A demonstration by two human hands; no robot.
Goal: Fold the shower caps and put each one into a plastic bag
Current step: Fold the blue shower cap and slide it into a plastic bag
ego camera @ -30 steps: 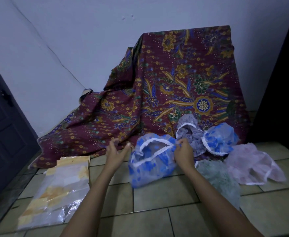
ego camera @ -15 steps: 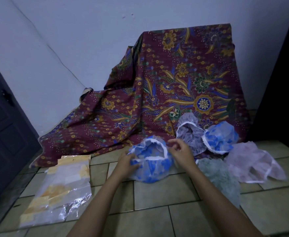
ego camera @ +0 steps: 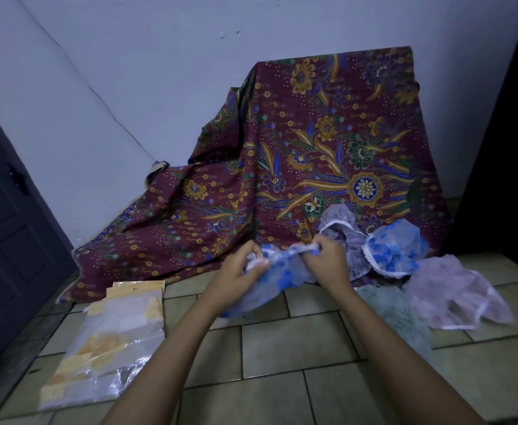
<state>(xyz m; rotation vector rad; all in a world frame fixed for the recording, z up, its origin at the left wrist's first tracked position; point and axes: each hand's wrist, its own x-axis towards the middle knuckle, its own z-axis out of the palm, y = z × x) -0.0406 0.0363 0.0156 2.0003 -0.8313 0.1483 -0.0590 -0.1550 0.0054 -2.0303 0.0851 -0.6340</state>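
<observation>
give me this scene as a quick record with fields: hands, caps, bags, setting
left hand: grips the white-trimmed edge of the blue flowered shower cap
right hand: pinches the same edge on the other side
held cap: bunched between both hands, hanging toward the tiled floor
other caps: lilac cap, second blue cap, pink cap, green cap, heaped at right
plastic bags: stack lying on the floor at left
backdrop: batik cloth draped against the wall
stage: held cap not yet bagged
</observation>
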